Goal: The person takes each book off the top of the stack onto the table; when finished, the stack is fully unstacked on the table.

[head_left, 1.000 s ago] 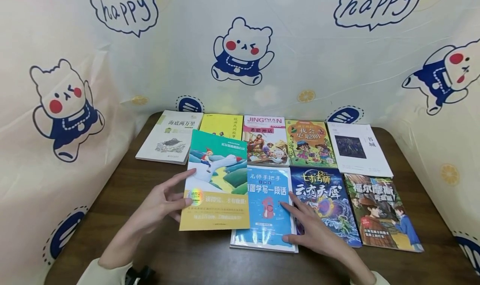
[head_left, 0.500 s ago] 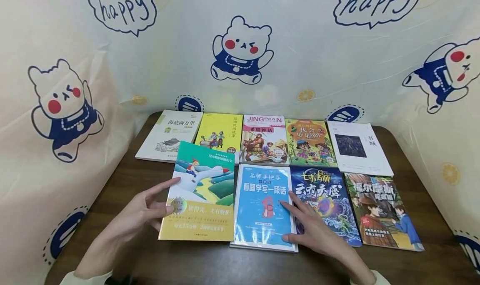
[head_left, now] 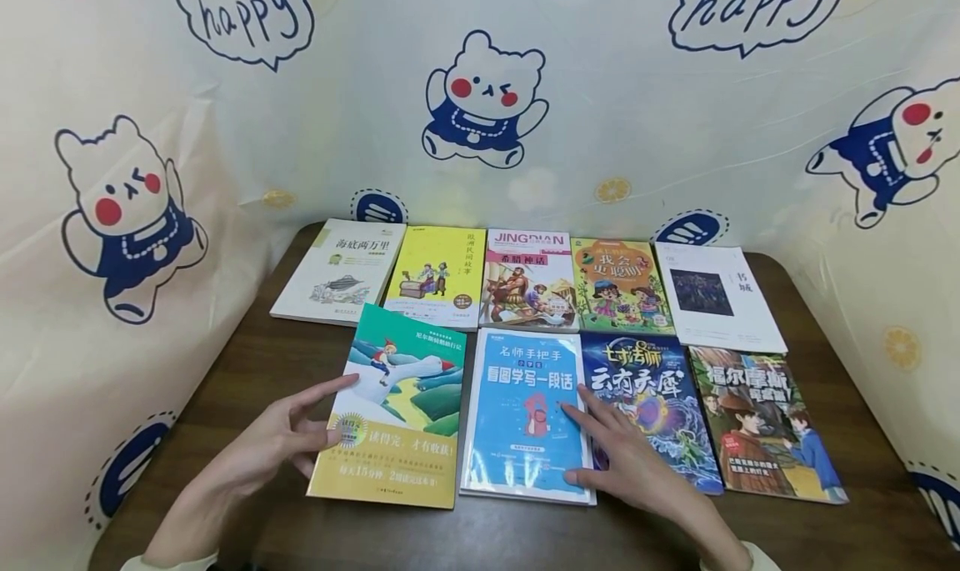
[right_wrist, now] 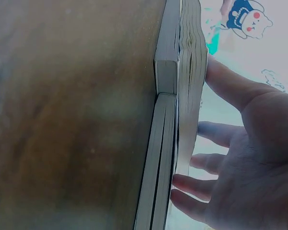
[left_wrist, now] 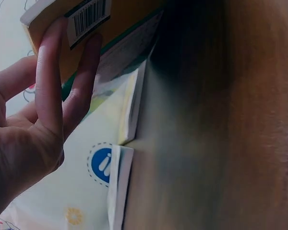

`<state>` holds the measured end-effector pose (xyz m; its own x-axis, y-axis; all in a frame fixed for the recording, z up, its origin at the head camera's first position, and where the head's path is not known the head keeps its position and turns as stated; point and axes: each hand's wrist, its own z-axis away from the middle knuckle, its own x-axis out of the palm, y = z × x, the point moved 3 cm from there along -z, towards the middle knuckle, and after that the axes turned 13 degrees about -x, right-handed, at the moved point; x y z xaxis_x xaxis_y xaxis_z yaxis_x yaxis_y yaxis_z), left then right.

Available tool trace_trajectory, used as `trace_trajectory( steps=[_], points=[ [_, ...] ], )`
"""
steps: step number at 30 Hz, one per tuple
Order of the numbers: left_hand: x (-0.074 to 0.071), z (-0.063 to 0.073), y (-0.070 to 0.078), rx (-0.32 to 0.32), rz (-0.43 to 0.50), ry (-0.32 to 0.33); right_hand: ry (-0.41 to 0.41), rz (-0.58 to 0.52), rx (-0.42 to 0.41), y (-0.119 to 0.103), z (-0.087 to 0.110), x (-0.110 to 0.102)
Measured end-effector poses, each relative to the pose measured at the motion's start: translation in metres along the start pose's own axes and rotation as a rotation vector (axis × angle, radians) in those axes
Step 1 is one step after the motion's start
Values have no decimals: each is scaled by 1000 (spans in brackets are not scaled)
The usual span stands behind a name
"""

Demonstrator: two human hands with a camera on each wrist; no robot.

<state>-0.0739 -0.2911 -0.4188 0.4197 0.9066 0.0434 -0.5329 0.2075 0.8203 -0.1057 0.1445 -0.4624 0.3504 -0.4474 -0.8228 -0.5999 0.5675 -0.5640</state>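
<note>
My left hand (head_left: 277, 438) grips the left edge of a paperback book (head_left: 405, 388) with a green top, a goose picture and a yellow lower band. The thumb is on its cover, and other fingers lie under it. In the left wrist view, fingers press its back cover by the barcode (left_wrist: 89, 21), and the book is tilted above the tabletop. My right hand (head_left: 630, 463) rests with spread fingers at the right edge of a light blue book (head_left: 498, 421). Seen from the right wrist, thumb and fingertips touch the upper book's page edges (right_wrist: 191, 91).
A dark blue fantasy book (head_left: 660, 388) and a detective book (head_left: 765, 429) lie right of the blue one. Behind is a row with a white book (head_left: 352, 262), a yellow book (head_left: 442, 262) and several others. A printed cloth (head_left: 600, 137) surrounds the brown table (head_left: 225, 388).
My left hand has carried the green and yellow book left and toward me, off the blue book and uncovering the yellow one. The right hand has stayed in place.
</note>
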Motion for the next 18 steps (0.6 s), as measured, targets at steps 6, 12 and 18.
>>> trace_trajectory(
  steps=[6,12,18],
  points=[
    [-5,-7,-10,-23,-14,12,-3,-2,-13,-2,0,-2],
    [-9,-16,-21,-81,-54,61,-6,6,-7,-2,0,-1],
    [-13,-23,-26,-136,-134,136,-9,9,8,0,-1,0]
  ],
)
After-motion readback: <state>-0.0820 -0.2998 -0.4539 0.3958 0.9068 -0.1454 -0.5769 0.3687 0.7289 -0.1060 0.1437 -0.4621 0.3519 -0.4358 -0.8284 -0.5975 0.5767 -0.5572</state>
